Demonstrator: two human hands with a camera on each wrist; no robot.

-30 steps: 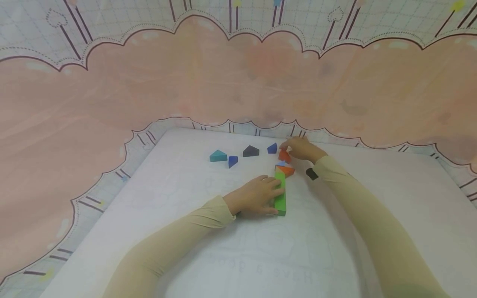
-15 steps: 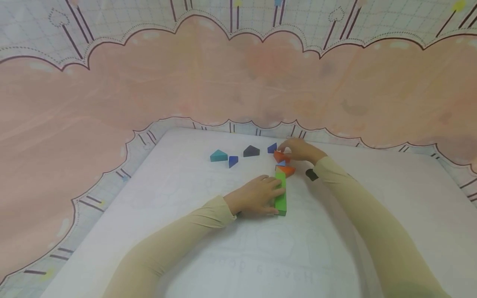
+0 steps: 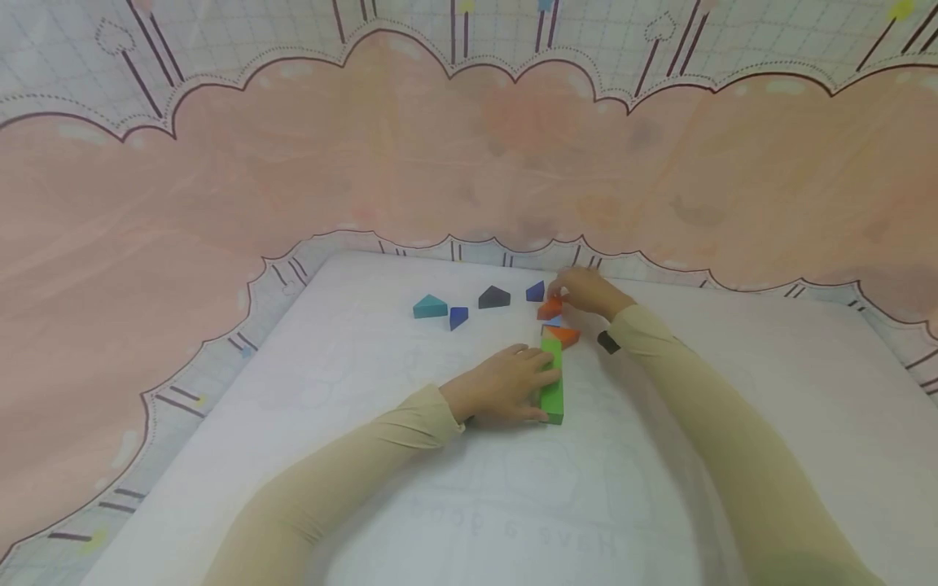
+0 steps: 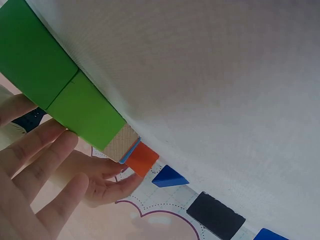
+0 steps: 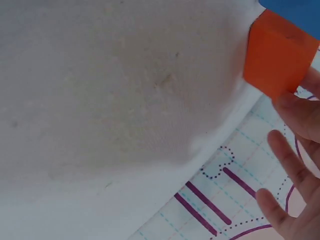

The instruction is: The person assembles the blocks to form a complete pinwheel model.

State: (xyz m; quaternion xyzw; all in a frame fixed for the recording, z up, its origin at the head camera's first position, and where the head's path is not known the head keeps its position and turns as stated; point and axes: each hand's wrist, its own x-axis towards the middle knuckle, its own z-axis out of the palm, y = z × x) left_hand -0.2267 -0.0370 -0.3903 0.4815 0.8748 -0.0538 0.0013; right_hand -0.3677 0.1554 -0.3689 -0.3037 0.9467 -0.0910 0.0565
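My left hand (image 3: 506, 382) rests with extended fingers across a row of green blocks (image 3: 551, 395). In the left wrist view, a dark green block (image 4: 35, 55) and a light green block (image 4: 87, 112) stand end to end. A bare-wood face shows past them, followed by a thin blue edge. Beyond the green row, an orange triangular block (image 3: 563, 335) and a small light-blue piece (image 3: 554, 321) lie in line. At the far end, my right hand (image 3: 589, 291) pinches another orange block (image 5: 280, 55) between thumb and fingers, close to the light-blue piece.
Left of the right hand lie a blue block (image 3: 535, 291), a dark grey block (image 3: 494, 298), another blue block (image 3: 458, 317) and a teal triangular block (image 3: 430, 307). The white table (image 3: 366, 358) ends just behind them at a patterned curtain (image 3: 440, 163).
The orange block in the right hand has shifted slightly left and turned beyond the light-blue piece. My left hand stays in place on the green row.
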